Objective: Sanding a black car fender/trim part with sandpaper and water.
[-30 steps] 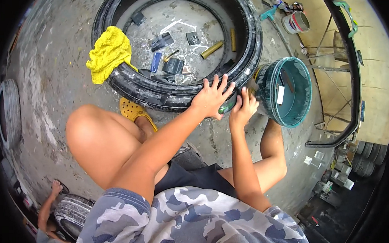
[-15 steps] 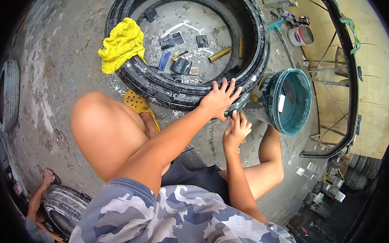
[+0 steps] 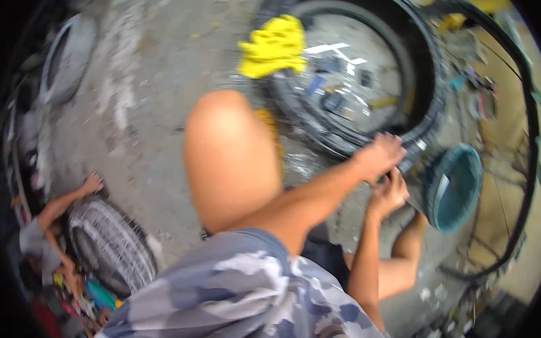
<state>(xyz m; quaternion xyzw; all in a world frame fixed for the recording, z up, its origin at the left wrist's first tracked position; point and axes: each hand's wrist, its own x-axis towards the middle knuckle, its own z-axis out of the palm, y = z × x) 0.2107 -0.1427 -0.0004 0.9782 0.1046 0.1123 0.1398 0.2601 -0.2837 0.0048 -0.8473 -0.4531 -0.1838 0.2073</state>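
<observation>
Left hand [image 3: 380,154] lies spread, palm down, on the near rim of the black tyre [image 3: 431,85] flat on the concrete floor [image 3: 146,121], not gripping it. Right hand [image 3: 390,192], just below and touching the left, is curled around something small I cannot make out, beside the teal bucket [image 3: 457,189].

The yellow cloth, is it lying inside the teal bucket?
No, the yellow cloth is draped over the black tyre, apart from the teal bucket.

daylight, even | soft shadows | heavy motion blur | fisheye bending, dark rim
</observation>
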